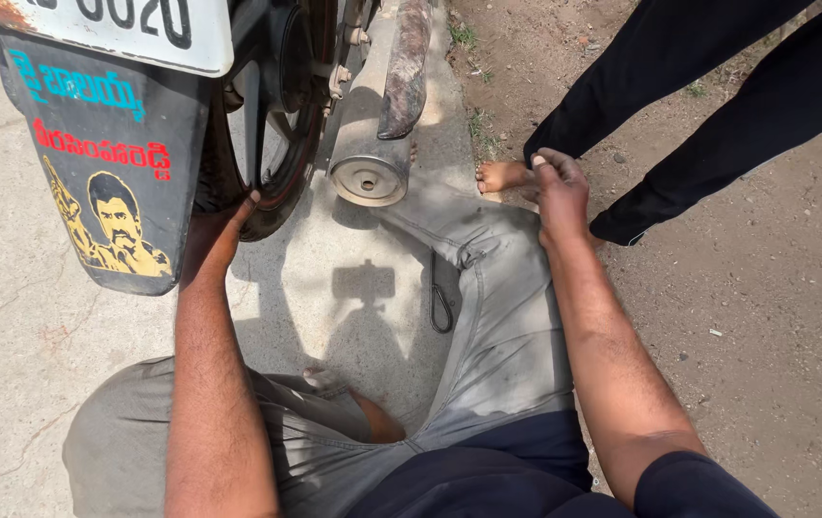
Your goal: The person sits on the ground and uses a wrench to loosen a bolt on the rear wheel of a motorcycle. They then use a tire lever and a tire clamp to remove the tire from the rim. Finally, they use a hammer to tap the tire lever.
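I sit on the ground behind a motorcycle, my grey-trousered legs spread to either side of its rear wheel. My left hand (222,233) reaches forward, fingers stretched against the black rear tyre (281,197), partly hidden behind the black mudflap (108,163) with coloured stickers. My right hand (559,188) rests on my raised right knee (497,240) with its fingers curled together; nothing shows in it. The steel exhaust silencer (368,171) points at me between the two hands.
A white number plate (142,29) sits above the mudflap. A bystander's legs in black trousers (718,115) stand on the dirt at the upper right. My bare foot (502,176) lies beside the silencer. A dark loop (441,309) lies on the concrete.
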